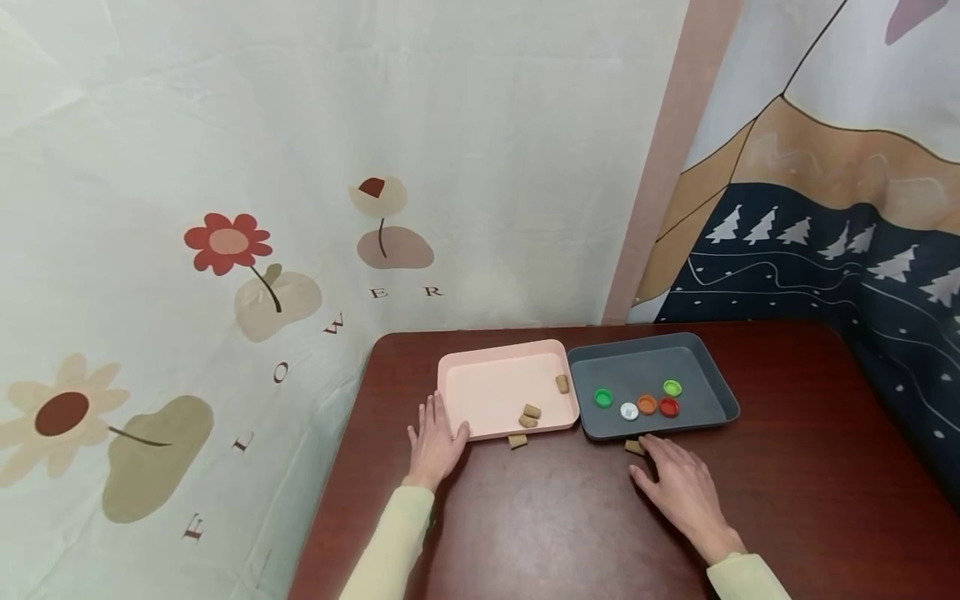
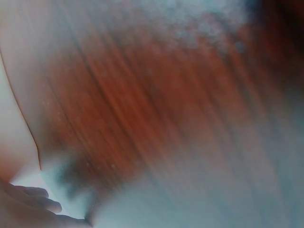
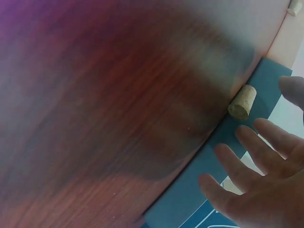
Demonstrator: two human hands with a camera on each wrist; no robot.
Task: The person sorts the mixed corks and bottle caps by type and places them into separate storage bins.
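Observation:
My left hand (image 1: 435, 446) lies at the near left corner of a pink tray (image 1: 480, 375), fingers straight, thumb at its front edge. Some of its fingers (image 2: 40, 202) show in the left wrist view's lower corner. My right hand (image 1: 682, 483) is in front of a dark grey tray (image 1: 622, 367), its fingers spread and holding nothing. Beside its fingertips a cork (image 1: 634, 447) lies on the table against that tray; in the right wrist view this cork (image 3: 242, 102) appears apart from the fingers. Another cork (image 1: 517, 441) lies before the pink tray.
Three corks are in the pink tray: one cork (image 1: 562, 383) by its right wall, a pair near the front. The grey tray holds several coloured caps, among them a green cap (image 1: 603, 398) and a red cap (image 1: 669, 407). Both stand on a dark red table (image 1: 540, 517).

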